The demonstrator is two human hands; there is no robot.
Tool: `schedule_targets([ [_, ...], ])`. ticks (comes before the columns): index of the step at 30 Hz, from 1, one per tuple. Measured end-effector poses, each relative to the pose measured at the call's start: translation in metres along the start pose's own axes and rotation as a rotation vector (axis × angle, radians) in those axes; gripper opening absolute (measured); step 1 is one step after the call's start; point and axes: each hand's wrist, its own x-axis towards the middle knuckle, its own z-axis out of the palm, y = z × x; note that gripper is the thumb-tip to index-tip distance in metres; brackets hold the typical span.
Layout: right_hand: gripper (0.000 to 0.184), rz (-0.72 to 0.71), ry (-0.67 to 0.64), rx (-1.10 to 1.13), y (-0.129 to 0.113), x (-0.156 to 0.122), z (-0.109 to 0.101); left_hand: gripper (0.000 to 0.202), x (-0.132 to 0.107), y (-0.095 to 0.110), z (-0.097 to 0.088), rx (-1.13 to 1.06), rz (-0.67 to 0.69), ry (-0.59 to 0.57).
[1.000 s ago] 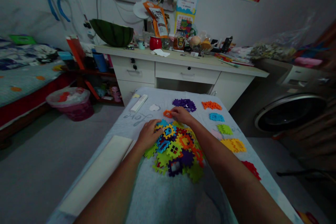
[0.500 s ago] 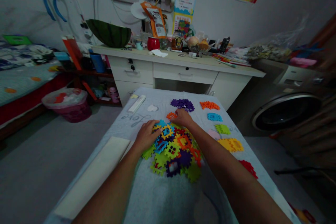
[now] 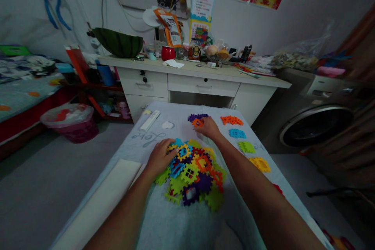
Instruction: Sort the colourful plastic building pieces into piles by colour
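A mixed heap of toothed plastic building tiles (image 3: 190, 174) in several colours lies mid-table. My left hand (image 3: 161, 156) rests on the heap's left side, fingers apart, its thumb at a yellow tile (image 3: 184, 151). Beyond the heap, my right hand (image 3: 208, 127) pinches an orange tile (image 3: 197, 122) in front of the purple tile pile (image 3: 193, 117), partly covering that pile. Along the right side are separate groups: orange tiles (image 3: 232, 120), blue tiles (image 3: 237, 133), green tiles (image 3: 246, 147) and yellow tiles (image 3: 260, 164). Red tiles (image 3: 278, 188) show partly behind my right forearm.
A long white board (image 3: 102, 199) lies along the table's left edge, with a white stick-like box (image 3: 150, 120) farther back. Past the table stands a white desk (image 3: 202, 83) loaded with objects. A washing machine (image 3: 316, 113) is right; a pink bin (image 3: 73, 125) sits left.
My right hand has carried the orange tile away from the heap's far edge, rightward to the purple pile. My left hand stays on the heap. The view has tilted slightly upward.
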Motion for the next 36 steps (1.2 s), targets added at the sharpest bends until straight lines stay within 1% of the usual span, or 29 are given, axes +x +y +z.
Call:
schedule_targets([
  [4,0.048,0.140,0.119,-0.010,0.061,0.012,-0.019,0.040,0.000,-0.001,0.001,-0.004,-0.001,-0.015],
  [6,0.048,0.247,0.175,-0.011,0.095,0.016,-0.024,0.040,0.000,-0.002,0.001,-0.008,-0.001,-0.021],
  [9,0.053,0.432,0.248,0.012,0.140,0.019,-0.026,0.037,0.001,-0.002,0.001,-0.014,0.006,-0.022],
  [11,0.053,0.527,0.261,0.026,0.163,0.020,-0.026,0.036,0.001,-0.001,0.000,-0.017,0.008,-0.023],
  [13,0.050,0.587,0.256,0.033,0.179,0.020,-0.026,0.035,0.000,0.000,0.000,-0.020,0.007,-0.022],
  [15,0.046,0.622,0.249,0.033,0.187,0.019,-0.025,0.034,0.000,0.001,-0.001,-0.020,0.006,-0.014],
  [19,0.038,0.645,0.208,-0.002,0.191,0.017,-0.025,0.033,0.000,0.001,0.000,-0.009,0.010,-0.003],
  [23,0.030,0.607,0.209,-0.001,0.194,0.015,-0.022,0.032,0.000,0.001,0.000,-0.005,0.018,0.008],
  [30,0.037,0.555,0.238,0.067,0.203,0.009,-0.024,0.034,0.000,0.002,-0.001,-0.003,-0.010,-0.012],
  [36,0.026,0.504,0.195,0.122,0.213,-0.008,-0.030,0.032,0.001,0.001,-0.001,-0.010,0.004,-0.018],
])
